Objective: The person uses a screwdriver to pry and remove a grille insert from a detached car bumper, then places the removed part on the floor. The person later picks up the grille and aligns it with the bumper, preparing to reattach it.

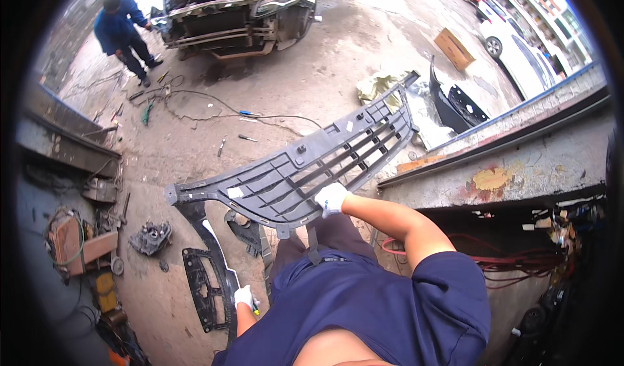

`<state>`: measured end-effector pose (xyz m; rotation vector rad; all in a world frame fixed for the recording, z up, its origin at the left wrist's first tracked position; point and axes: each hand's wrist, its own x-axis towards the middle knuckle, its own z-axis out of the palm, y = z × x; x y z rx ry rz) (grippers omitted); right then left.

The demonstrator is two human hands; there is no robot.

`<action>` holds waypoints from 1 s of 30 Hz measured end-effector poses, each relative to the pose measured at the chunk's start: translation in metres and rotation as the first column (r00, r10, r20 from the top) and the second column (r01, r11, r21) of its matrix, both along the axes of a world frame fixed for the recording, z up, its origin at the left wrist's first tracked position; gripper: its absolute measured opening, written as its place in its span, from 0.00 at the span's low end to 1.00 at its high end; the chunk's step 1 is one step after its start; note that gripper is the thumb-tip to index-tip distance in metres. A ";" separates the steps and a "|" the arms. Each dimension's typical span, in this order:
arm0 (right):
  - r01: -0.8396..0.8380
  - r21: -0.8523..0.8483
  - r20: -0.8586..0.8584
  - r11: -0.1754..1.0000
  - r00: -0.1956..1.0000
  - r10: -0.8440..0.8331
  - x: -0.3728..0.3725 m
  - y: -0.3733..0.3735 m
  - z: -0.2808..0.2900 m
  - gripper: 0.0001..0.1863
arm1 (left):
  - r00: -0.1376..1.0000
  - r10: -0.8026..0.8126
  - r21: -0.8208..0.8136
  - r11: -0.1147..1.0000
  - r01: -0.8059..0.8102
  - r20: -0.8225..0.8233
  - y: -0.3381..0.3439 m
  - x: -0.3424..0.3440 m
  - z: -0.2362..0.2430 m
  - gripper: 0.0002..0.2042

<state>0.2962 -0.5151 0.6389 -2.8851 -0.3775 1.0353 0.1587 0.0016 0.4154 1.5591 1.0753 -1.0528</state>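
A large dark grey car grille [279, 177] slants across the middle, its slatted side facing up. My right hand [331, 199], in a white glove, is closed on the grille's near edge, close to my legs. Lower left, my left hand [244, 296], also in a white glove, is closed at the edge of a long black trim strip [211, 239]. The strip runs down from under the grille's left end. A small yellow-green tip [256, 312] sticks out beside the left hand; what it belongs to is hidden.
A black plastic bracket panel [198, 288] and a headlight unit [153, 237] lie on the floor at left. Ahead stands a car with its front stripped [221, 22], a person in blue [120, 28] beside it. A cable [214, 98], a cardboard box [454, 49] and a metal-edged wall [507, 164] surround me.
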 end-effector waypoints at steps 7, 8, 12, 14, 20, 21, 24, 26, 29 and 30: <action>0.208 0.035 0.053 0.977 0.976 -0.210 0.117 -0.085 -0.007 0.17 | 0.895 0.101 -0.217 0.976 -0.005 0.434 -0.151 0.334 0.147 0.26; 0.226 0.050 0.042 0.973 0.973 -0.228 0.137 -0.097 -0.012 0.16 | 0.864 0.136 -0.278 0.961 0.005 0.485 -0.184 0.363 0.162 0.29; 0.276 0.097 -0.003 0.956 0.961 -0.277 0.222 -0.159 -0.035 0.15 | 0.813 -0.034 -0.155 0.976 0.151 0.582 -0.320 0.472 0.196 0.32; 0.334 0.179 -0.016 0.925 0.941 -0.337 0.267 -0.204 -0.042 0.18 | 0.776 -0.138 -0.033 0.979 0.200 0.615 -0.391 0.527 0.201 0.29; 0.487 0.201 0.000 0.850 0.868 -0.497 0.389 -0.348 -0.034 0.15 | 0.628 -0.461 0.107 0.850 0.516 0.627 -0.591 0.674 0.228 0.24; 0.503 0.228 0.038 0.834 0.851 -0.524 0.405 -0.370 -0.028 0.14 | 0.585 -0.476 0.131 0.836 0.533 0.656 -0.615 0.693 0.234 0.23; 0.550 0.208 -0.020 0.809 0.829 -0.558 0.454 -0.437 -0.012 0.21 | 0.571 -0.438 0.147 0.863 0.483 0.694 -0.673 0.751 0.239 0.22; 0.607 0.188 0.017 0.772 0.784 -0.621 0.478 -0.476 -0.010 0.21 | 0.585 -0.421 0.109 0.864 0.492 0.694 -0.702 0.796 0.227 0.22; 0.689 0.174 0.056 0.704 0.706 -0.706 0.516 -0.549 -0.020 0.24 | 0.453 -0.625 0.330 0.750 0.572 0.636 -0.750 0.876 0.190 0.26; 0.726 0.169 0.045 0.666 0.670 -0.741 0.527 -0.573 -0.026 0.24 | 0.394 -0.729 0.452 0.667 0.592 0.560 -0.769 0.903 0.175 0.28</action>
